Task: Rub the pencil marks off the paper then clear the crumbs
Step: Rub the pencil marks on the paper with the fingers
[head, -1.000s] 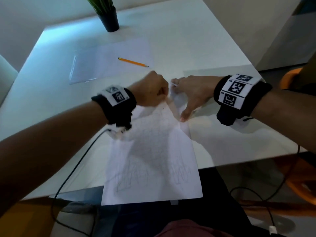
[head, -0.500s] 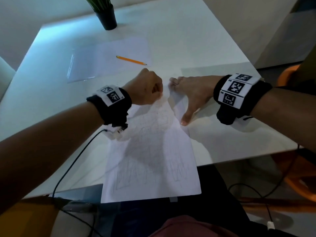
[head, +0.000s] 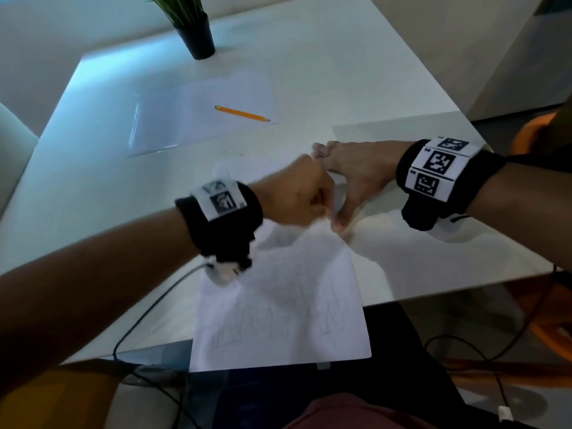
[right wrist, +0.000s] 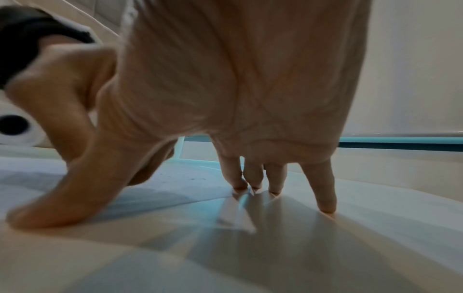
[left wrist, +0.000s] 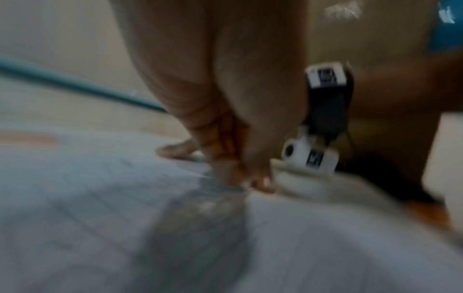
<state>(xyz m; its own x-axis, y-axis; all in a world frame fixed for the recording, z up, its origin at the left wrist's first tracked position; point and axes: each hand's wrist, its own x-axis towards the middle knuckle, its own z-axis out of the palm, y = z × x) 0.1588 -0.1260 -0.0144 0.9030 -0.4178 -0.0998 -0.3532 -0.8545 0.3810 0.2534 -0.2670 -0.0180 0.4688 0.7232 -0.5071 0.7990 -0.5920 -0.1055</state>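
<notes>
A white sheet of paper point(head: 278, 305) with faint pencil drawing lies on the white table point(head: 402, 258), its near end hanging over the front edge. My left hand point(head: 297, 196) is a tight fist on the sheet's upper right part. In the blurred left wrist view its curled fingertips point(left wrist: 238, 178) press down on the paper, pinching a small eraser that is almost wholly hidden. My right hand point(head: 349, 178) is spread flat just beside it, thumb point(right wrist: 50, 210) on the paper and fingertips point(right wrist: 240, 184) at its far right corner. Dark crumbs point(head: 229, 154) speckle the table beyond the sheet.
A yellow pencil point(head: 243, 113) lies on a second sheet point(head: 198, 119) further back. A black plant pot point(head: 195, 35) stands at the far edge. A black cable point(head: 148, 314) runs from my left wrist over the table's front edge. An orange chair point(head: 532, 131) is at the right.
My left fist has slid to the right and towards me across the paper, up against my right hand. The right hand has kept its place on the sheet's corner.
</notes>
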